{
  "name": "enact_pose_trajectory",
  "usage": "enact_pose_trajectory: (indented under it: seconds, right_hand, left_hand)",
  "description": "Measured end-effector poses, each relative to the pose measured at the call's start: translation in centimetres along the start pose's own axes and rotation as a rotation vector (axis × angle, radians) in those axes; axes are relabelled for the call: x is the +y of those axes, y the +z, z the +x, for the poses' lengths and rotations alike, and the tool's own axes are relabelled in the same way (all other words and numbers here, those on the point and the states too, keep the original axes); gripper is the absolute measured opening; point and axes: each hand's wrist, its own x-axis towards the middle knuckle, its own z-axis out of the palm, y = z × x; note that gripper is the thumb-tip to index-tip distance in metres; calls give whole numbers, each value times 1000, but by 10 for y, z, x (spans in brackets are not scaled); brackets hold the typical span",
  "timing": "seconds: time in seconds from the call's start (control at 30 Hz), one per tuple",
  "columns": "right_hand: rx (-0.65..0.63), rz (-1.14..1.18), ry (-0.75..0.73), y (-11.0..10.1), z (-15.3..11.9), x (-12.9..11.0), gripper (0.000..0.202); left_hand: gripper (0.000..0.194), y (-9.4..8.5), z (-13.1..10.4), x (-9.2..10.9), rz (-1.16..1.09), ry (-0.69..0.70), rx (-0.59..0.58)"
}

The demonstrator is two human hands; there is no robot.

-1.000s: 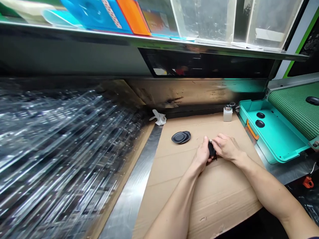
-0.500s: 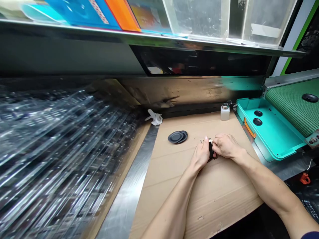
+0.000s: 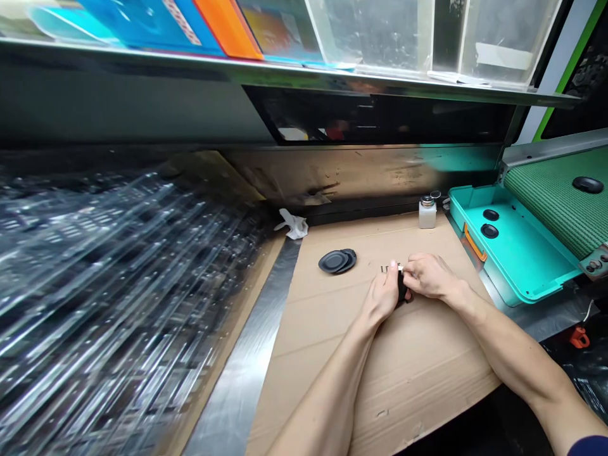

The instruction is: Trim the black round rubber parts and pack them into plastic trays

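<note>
My left hand (image 3: 384, 292) is closed around a small black plastic part (image 3: 402, 290), holding it on edge just above the cardboard (image 3: 332, 354). My right hand (image 3: 430, 275) is closed in a pinch against the part's upper right side. A small white bit (image 3: 400, 268) shows at the part's top, between the two hands; its kind is too small to tell. The fingers hide most of the part and whatever the right hand pinches. Left of my hands, two flat black oval pieces (image 3: 334, 261) lie overlapping on the cardboard.
A small bottle with a metal top (image 3: 427, 214) stands at the back. On the right are a teal tray (image 3: 532, 266) with black pieces and a green conveyor belt (image 3: 555, 183) carrying another. Clear plastic trays (image 3: 118, 304) fill the left. A crumpled white tissue (image 3: 293, 225) lies behind.
The camera view has shifted very slightly. Both hands keep nearly the same pose around the black part, with the right fingers moved a touch.
</note>
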Motion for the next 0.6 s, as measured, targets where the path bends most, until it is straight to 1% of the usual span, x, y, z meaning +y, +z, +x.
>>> enact_pose_trajectory:
  seconds: [0.07, 0.1, 0.17, 0.2, 0.23, 0.3, 0.33, 0.37, 0.43, 0.47, 0.5, 0.53, 0.6]
  right_hand:
    - [9, 37, 35, 1, -1, 4, 23]
    - [35, 49, 61, 0, -1, 6, 23]
    - [111, 38, 146, -3, -1, 14, 26]
    - [136, 9, 214, -5, -2, 18, 28]
    - [135, -34, 300, -7, -2, 23, 29]
    - [71, -139, 453, -10, -2, 31, 28]
    - [41, -189, 490, -10, -2, 33, 26]
    - [39, -229, 496, -9, -2, 34, 26]
    - [113, -248, 417, -4, -3, 32, 29]
    - [149, -219, 351, 0, -3, 28, 32]
    - [159, -171, 284, 4, -3, 25, 35]
    - [137, -117, 217, 8, -4, 21, 37]
    - [38, -31, 83, 14, -5, 15, 40]
  left_hand:
    - [72, -2, 2, 2, -142, -75, 29]
    - [70, -5, 3, 4, -268, -136, 45]
    - [65, -14, 6, 9, -604, -274, 51]
    - [60, -20, 7, 12, -781, -340, 35]
    - [54, -26, 8, 14, -941, -399, 8]
    - [43, -36, 10, 17, -1171, -491, -37]
    - [39, -40, 10, 17, -1242, -526, -43]
    - [37, -42, 11, 17, -1290, -551, -43]
    - [37, -45, 11, 15, -1336, -576, -39]
    - [37, -45, 11, 15, -1344, -579, -37]
    - [38, -46, 11, 14, -1347, -577, -36]
    - [40, -46, 11, 14, -1347, -574, -36]
    - [43, -47, 11, 14, -1334, -555, -37]
